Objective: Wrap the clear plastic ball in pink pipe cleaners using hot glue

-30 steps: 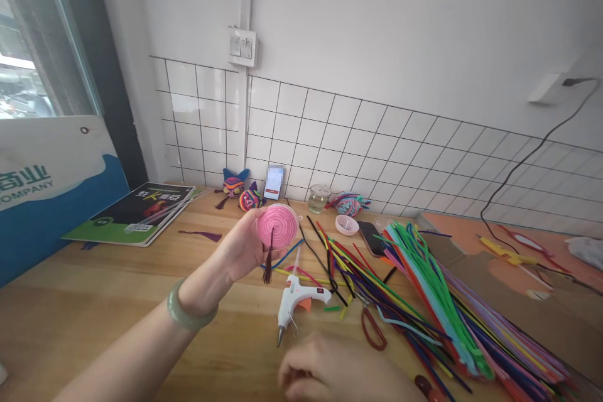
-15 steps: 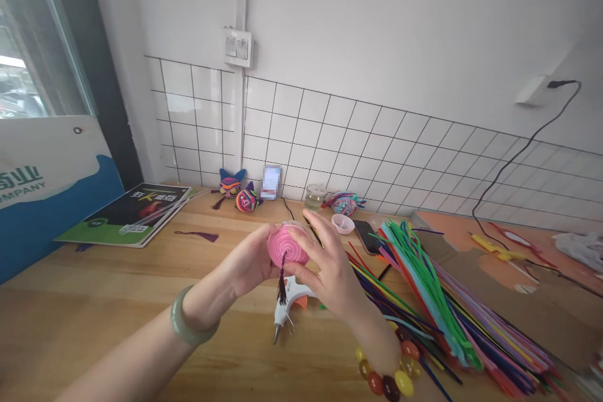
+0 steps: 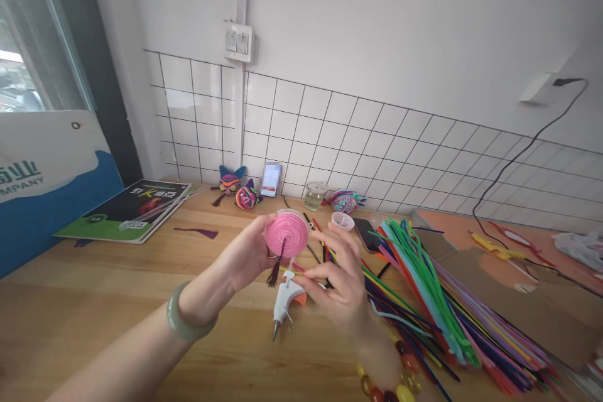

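Observation:
My left hand (image 3: 254, 248) holds a round pink disc (image 3: 288, 233) coiled in a spiral, its flat face towards me. From the disc's middle a dark tassel (image 3: 274, 273) hangs down on a cord. My right hand (image 3: 342, 279) is just to the right of the disc, apart from it, with its fingers spread and nothing visible in them. Below the disc, a white hot glue gun (image 3: 284, 300) with an orange trigger rests on the wooden table (image 3: 226, 345), nozzle towards me.
Bundles of coloured pipe cleaners (image 3: 438, 289) cover the right side. Behind are a phone (image 3: 367, 235), a small pink bowl (image 3: 343, 221), a glass jar (image 3: 315, 196) and several colourful yarn-like ornaments (image 3: 245, 196). A purple tassel (image 3: 200, 233) and a book (image 3: 136, 213) lie left.
My right hand has come off the pink disc and moved right and down, its fingers spreading. The disc, still in my left hand, has risen slightly and shows more of its face.

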A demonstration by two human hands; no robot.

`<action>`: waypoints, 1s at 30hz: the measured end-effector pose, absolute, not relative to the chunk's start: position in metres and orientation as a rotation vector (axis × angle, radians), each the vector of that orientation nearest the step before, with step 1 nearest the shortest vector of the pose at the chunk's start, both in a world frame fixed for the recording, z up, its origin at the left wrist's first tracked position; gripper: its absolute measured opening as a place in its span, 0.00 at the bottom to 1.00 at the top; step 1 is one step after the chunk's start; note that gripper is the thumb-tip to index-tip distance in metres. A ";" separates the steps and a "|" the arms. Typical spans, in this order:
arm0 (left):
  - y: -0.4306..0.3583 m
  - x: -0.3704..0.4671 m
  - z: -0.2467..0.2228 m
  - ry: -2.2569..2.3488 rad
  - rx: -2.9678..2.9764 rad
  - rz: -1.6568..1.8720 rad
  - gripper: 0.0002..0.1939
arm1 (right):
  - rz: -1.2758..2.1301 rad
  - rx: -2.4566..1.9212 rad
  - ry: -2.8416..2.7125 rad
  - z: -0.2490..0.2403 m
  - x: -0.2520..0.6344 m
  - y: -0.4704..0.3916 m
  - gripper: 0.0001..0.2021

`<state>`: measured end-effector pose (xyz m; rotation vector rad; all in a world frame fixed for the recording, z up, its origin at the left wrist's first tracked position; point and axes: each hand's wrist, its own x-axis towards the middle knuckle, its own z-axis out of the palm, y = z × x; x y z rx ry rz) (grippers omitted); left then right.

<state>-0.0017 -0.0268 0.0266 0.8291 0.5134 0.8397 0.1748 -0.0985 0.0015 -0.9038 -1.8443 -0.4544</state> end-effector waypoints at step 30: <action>-0.011 -0.012 0.026 0.594 0.816 0.862 0.17 | -0.325 -0.968 -1.962 -0.007 0.174 -0.099 0.07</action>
